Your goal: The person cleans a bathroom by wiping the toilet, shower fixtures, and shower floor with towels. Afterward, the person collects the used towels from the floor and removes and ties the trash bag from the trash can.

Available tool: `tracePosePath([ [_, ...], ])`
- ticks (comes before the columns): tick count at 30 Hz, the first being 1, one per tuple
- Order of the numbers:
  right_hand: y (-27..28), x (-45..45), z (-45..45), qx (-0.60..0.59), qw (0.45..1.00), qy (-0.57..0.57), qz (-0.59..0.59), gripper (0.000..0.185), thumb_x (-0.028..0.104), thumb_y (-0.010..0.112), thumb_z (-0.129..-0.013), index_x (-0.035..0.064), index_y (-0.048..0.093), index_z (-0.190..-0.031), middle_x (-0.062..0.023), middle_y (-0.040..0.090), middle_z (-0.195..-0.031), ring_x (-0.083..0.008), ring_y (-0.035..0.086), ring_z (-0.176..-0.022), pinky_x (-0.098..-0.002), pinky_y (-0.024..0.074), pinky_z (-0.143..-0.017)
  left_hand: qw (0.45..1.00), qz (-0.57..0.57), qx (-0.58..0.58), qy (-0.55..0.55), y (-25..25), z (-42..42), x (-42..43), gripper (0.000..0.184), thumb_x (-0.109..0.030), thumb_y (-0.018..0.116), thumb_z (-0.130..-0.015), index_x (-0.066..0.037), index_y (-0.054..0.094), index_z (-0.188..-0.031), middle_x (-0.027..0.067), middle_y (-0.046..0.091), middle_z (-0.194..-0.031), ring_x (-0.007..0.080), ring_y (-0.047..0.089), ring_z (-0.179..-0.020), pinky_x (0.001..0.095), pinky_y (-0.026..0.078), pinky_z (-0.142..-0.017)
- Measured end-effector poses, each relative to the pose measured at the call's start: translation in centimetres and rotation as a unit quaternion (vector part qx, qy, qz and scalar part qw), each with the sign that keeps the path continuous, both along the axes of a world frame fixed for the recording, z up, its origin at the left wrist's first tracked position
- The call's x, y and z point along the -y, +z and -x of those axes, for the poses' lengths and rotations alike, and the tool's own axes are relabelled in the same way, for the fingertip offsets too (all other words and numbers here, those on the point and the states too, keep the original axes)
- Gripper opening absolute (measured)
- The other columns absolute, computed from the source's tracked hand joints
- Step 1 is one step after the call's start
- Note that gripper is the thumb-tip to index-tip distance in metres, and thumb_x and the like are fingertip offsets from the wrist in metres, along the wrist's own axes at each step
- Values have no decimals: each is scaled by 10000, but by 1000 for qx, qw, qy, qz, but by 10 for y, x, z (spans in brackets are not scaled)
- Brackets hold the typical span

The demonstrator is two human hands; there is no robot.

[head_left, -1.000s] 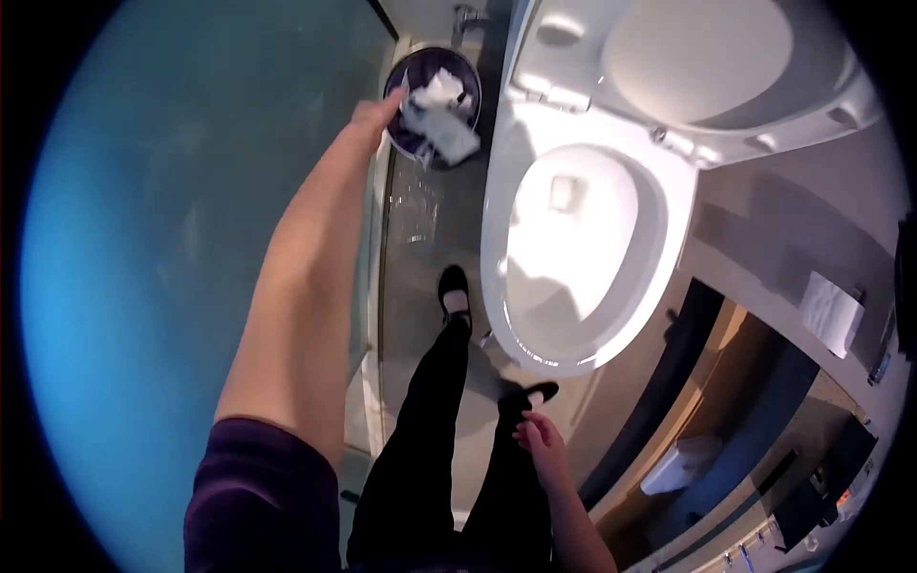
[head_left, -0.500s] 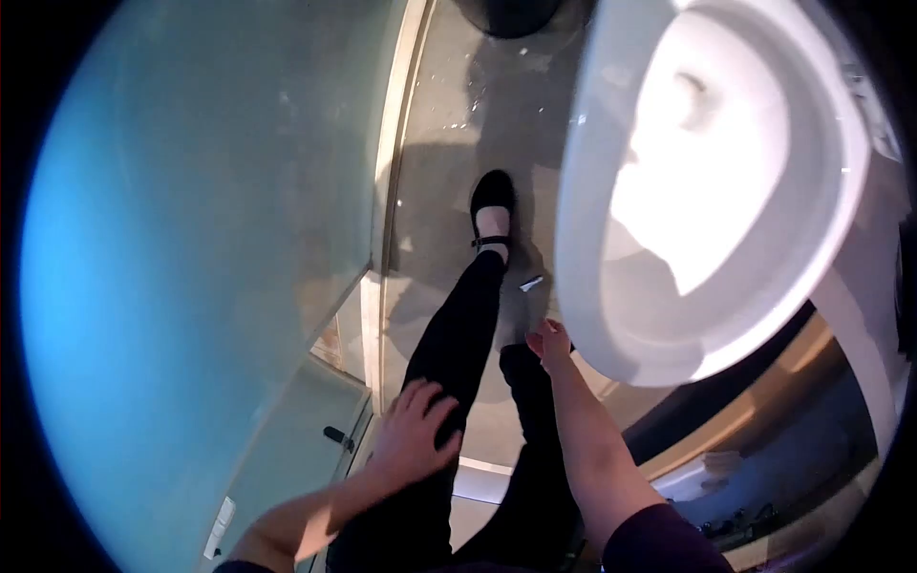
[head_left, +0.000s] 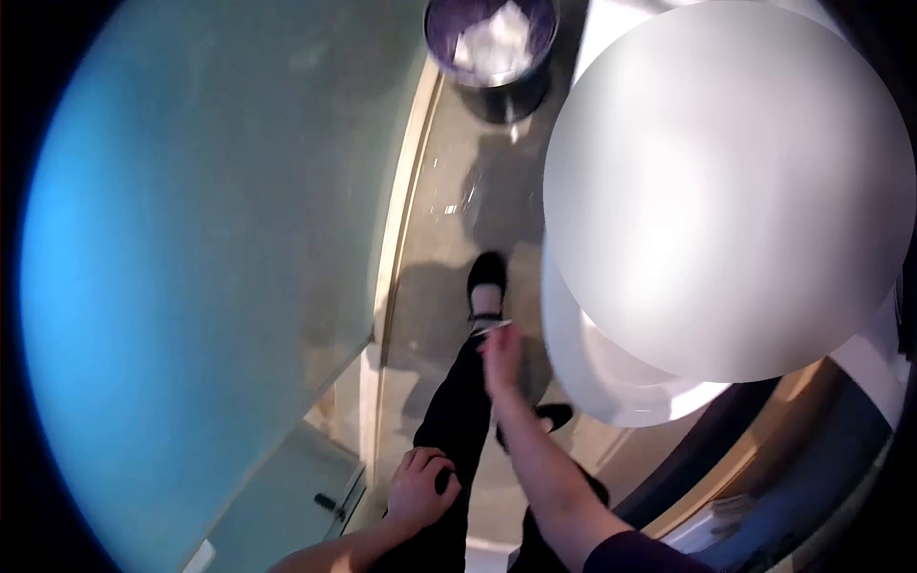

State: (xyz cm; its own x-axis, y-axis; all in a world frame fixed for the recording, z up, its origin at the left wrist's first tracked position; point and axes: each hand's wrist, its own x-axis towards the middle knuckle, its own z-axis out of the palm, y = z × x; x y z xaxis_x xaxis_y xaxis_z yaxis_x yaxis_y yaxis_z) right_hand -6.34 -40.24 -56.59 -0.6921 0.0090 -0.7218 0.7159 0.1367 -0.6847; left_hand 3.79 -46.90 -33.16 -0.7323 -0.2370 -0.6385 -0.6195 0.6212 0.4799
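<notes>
My right hand [head_left: 501,361] is in the middle of the view, in front of my shin and near a black shoe [head_left: 488,271] on the floor. Its fingers are pinched together on a small white strip [head_left: 496,327], whose kind is too small and blurred to tell. My left hand [head_left: 420,485] lies on my black-trousered leg [head_left: 450,411], fingers bent loosely over the knee and holding nothing. A second black shoe [head_left: 554,417] shows beyond my right forearm.
A dark bin [head_left: 504,103] holding crumpled white paper [head_left: 497,46] stands at the top. On the right is a white basin [head_left: 630,406], largely covered by a blurred disc. A frosted glass panel [head_left: 210,239] with a pale frame [head_left: 392,258] runs along the left.
The white strip has left the floor and is in my right hand, which has moved left. My left hand stays on the leg. The view has shifted, showing more of the bin.
</notes>
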Motion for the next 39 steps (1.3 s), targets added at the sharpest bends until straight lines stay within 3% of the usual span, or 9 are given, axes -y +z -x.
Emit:
tracePosePath([
  [3,130,56,48,88,968,-96,212,196,209,485,-855,56,450,-972,-42,540,-733,-111,535,-593,-221,405,-489,999,17,-26,6,9,-17,-8,140,-171,609,-668,-72,571,-759,84,541,-887,283,515,-843,372,449,-724],
  [5,187,69,89,56,954,-18,295,313,250,483,-877,81,431,-1136,-39,579,-932,-122,559,-802,-256,434,-695,1000,7,0,16,19,-12,-9,139,-182,583,-689,-73,562,-773,88,543,-885,289,517,-847,383,452,-713],
  [8,267,68,141,7,930,-28,367,442,233,466,-887,97,332,-1285,-65,566,-1062,-142,556,-891,-263,418,-766,998,34,39,34,37,0,-10,190,-198,555,-710,-71,534,-849,100,530,-926,295,511,-866,393,454,-715],
  [13,339,-54,166,72,963,115,234,429,224,412,-909,84,315,-1302,-62,556,-1084,-143,559,-891,-231,418,-749,995,83,57,-15,68,12,0,409,-241,549,-717,-85,440,-1079,177,439,-1094,357,462,-963,432,408,-821],
  [19,379,-282,-19,139,957,-212,-141,288,258,451,-868,61,521,-1066,-82,619,-811,-139,600,-671,-233,454,-545,967,-70,168,-179,105,32,42,740,-463,537,-718,-108,256,-1304,286,352,-1233,430,380,-1111,449,333,-934],
  [23,427,-351,-200,218,872,-337,-280,277,238,424,-864,49,534,-1034,-103,634,-797,-156,623,-674,-234,458,-487,929,-222,44,-294,85,41,74,515,-352,509,-815,-20,387,-1188,199,542,-1032,316,537,-944,389,433,-772],
  [28,460,-311,-319,195,872,-438,-96,318,269,422,-852,72,528,-1078,-104,629,-866,-157,621,-672,-236,457,-493,895,-156,158,-386,120,88,-7,459,-357,494,-826,-29,430,-1141,181,556,-1007,303,545,-896,391,441,-745],
  [33,435,-300,-414,192,946,-242,-98,374,329,450,-844,85,511,-1121,-69,617,-829,-154,614,-667,-264,451,-526,856,-119,154,-479,147,77,-110,413,-361,478,-837,-38,474,-1094,162,570,-983,290,554,-848,394,449,-718],
  [39,437,-364,-539,54,809,-578,-96,312,292,462,-842,58,552,-1028,-57,605,-799,-128,581,-626,-277,453,-543,707,-149,-5,-691,163,31,-225,375,-366,459,-850,-48,527,-1037,140,587,-953,274,564,-791,397,458,-686],
])
